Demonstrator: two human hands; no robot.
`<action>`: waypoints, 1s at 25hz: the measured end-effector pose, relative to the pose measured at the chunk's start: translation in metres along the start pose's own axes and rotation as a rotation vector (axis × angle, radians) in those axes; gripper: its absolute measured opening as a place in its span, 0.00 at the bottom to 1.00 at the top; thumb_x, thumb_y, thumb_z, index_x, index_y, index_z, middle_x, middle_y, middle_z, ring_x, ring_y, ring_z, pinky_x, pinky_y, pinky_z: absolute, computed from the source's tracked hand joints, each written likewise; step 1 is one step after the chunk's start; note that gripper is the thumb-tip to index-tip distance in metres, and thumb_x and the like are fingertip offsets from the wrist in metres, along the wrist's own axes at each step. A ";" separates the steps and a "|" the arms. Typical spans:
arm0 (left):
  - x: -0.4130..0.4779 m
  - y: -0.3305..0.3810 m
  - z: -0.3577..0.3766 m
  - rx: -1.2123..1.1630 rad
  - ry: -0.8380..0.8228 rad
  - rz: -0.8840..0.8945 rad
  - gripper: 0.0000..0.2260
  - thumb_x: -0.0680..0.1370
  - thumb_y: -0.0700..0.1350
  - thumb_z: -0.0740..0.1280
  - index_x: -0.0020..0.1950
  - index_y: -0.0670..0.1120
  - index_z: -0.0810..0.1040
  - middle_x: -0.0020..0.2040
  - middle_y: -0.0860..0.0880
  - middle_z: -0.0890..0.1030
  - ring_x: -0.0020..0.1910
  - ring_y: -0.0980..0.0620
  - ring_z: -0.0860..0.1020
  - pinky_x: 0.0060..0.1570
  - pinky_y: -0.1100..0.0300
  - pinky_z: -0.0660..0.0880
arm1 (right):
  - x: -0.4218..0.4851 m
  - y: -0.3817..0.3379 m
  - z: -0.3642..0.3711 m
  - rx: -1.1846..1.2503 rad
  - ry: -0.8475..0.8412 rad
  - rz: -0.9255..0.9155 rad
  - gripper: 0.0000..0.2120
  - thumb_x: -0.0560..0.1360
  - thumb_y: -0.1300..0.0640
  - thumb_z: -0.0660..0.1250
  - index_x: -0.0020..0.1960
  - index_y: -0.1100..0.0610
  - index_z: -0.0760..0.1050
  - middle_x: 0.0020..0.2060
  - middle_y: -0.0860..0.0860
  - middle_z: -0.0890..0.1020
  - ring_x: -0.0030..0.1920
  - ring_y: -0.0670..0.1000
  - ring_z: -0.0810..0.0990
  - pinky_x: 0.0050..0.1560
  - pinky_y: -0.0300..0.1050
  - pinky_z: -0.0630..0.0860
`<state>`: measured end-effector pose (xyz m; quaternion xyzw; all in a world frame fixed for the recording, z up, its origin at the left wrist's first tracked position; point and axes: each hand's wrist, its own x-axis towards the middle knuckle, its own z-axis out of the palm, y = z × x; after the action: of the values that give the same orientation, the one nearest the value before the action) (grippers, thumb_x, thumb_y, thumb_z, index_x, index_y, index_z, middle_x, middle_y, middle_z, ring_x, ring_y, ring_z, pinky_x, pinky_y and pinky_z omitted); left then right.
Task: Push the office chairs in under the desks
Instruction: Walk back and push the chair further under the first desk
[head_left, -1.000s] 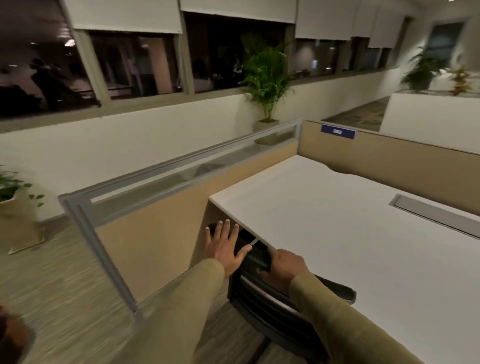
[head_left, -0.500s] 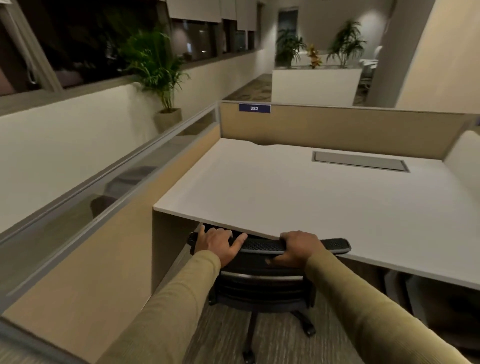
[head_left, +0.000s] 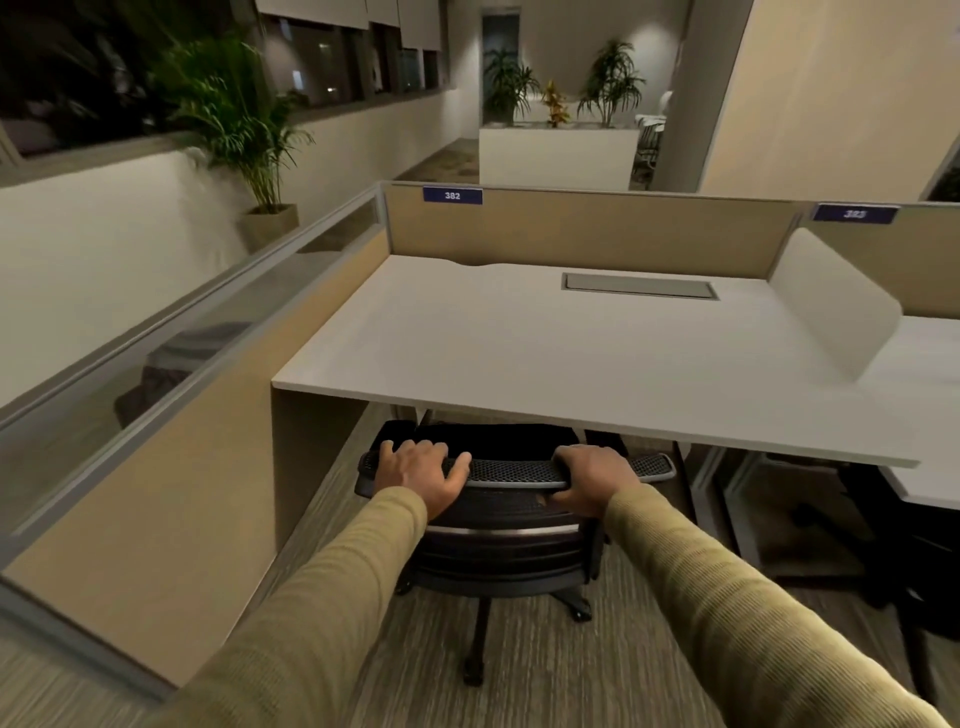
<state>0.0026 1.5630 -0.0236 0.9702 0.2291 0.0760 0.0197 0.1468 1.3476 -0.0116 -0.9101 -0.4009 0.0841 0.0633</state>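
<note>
Partition panelling (head_left: 171, 467) with a glass top strip closes the bay on the left, and just right of it the left hand (head_left: 421, 470) lies over the top rim of the office chair (head_left: 511, 530). Its fingers are draped forward and its thumb is spread along the rim, so it presses rather than clasps. The chair stands squarely in front of the counter (head_left: 571, 353) marked 382. Its seat is already beneath the front edge, while the backrest and the wheeled base are still out on the carpet. The right hand (head_left: 592, 483) grips the rim farther right, fingers curled over the top and thumb behind. The step in hand looks to be the final shove on this chair. The next move calls for an even, straight push from both hands, so the chair rolls in without swinging toward the partition or the counter leg on the right. Compared with half a second ago, both hands keep the same hold. The view has drawn back and levelled, the rim now shows lower and clear of the counter edge, and the neighbouring counter (head_left: 924, 364) has come into sight on the right.
</note>
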 end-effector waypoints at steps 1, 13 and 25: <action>-0.011 0.003 -0.001 0.001 0.021 0.009 0.22 0.80 0.64 0.50 0.45 0.51 0.77 0.43 0.50 0.80 0.47 0.46 0.78 0.61 0.45 0.66 | -0.015 0.001 0.003 0.006 0.018 -0.004 0.19 0.69 0.39 0.72 0.53 0.47 0.74 0.52 0.48 0.81 0.49 0.52 0.78 0.50 0.46 0.70; -0.134 0.072 -0.016 -0.075 0.204 0.133 0.23 0.77 0.62 0.52 0.37 0.50 0.77 0.33 0.52 0.77 0.35 0.50 0.74 0.53 0.50 0.69 | -0.197 0.043 0.026 -0.089 0.279 0.062 0.19 0.67 0.44 0.70 0.56 0.48 0.75 0.46 0.48 0.81 0.49 0.53 0.80 0.53 0.48 0.73; -0.117 0.121 -0.003 -0.093 0.256 0.165 0.24 0.77 0.63 0.51 0.36 0.50 0.76 0.31 0.53 0.75 0.32 0.51 0.73 0.49 0.50 0.70 | -0.205 0.094 0.015 -0.165 0.288 0.094 0.19 0.69 0.42 0.70 0.56 0.47 0.75 0.46 0.47 0.81 0.47 0.52 0.79 0.50 0.48 0.72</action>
<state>-0.0475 1.4022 -0.0278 0.9663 0.1453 0.2107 0.0289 0.0752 1.1342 -0.0221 -0.9326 -0.3502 -0.0775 0.0411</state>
